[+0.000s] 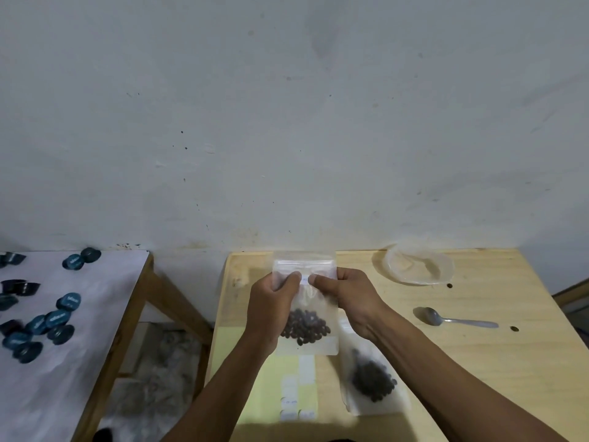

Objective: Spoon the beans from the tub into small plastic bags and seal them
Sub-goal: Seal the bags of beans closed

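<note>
Sealing stage: left hand (274,295) and right hand (344,291) pinch the zip-lock bag (306,342), held upright above the desk (478,362), beans (304,327) settled low. Thumbs should likely press outward along the strip, evenly.

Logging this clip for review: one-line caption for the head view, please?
Both hands, left and right, pinch a bag of beans upright above the table; spoon lies idle.

- left hand (271,301) raised, thumb and curled fingers pinching.
- right hand (345,296) level with it, pinching likewise, thumbs nearly touching.
- both forearms bare.
</note>
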A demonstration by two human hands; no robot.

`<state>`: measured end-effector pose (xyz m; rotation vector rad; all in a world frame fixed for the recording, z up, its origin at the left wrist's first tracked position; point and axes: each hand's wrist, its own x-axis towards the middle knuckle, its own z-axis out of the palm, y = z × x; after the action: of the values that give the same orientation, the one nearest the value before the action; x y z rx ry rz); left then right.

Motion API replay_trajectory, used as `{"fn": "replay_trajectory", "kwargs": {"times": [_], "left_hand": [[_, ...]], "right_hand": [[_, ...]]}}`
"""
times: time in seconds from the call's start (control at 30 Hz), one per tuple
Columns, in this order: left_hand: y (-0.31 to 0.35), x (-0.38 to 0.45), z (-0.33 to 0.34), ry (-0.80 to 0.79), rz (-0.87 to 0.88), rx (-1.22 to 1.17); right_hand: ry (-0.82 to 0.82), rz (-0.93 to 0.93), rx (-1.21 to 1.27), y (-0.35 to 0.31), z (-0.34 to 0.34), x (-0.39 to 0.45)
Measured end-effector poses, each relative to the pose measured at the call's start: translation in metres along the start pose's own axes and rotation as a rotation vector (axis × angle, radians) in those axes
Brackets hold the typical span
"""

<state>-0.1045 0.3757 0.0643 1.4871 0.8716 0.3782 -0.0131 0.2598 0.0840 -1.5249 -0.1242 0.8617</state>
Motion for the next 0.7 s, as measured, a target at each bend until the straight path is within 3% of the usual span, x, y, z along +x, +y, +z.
{"fn": "replay_trajectory", "kwargs": {"times": [0.13, 0.37, 0.57, 0.7], "left_hand": [[-0.010, 0.009, 0.000, 0.007, -0.025, 0.046], [-0.031, 0.032, -0.005, 0.103, -0.171, 0.010], [-0.063, 0.054, -0.011, -0.103, -0.277, 0.172], [-0.089, 0.069, -0.014, -0.144, -0.214, 0.358]], "right_hand": [[0.034, 0.026, -0.047, 0.008, 0.002, 0.008], [-0.099, 0.201, -0.152, 0.048, 0.000, 0.015], [0.007, 0.245, -0.181, 0.085, 0.002, 0.038], [0.058, 0.140, -0.316, 0.093, 0.009, 0.063]]}}
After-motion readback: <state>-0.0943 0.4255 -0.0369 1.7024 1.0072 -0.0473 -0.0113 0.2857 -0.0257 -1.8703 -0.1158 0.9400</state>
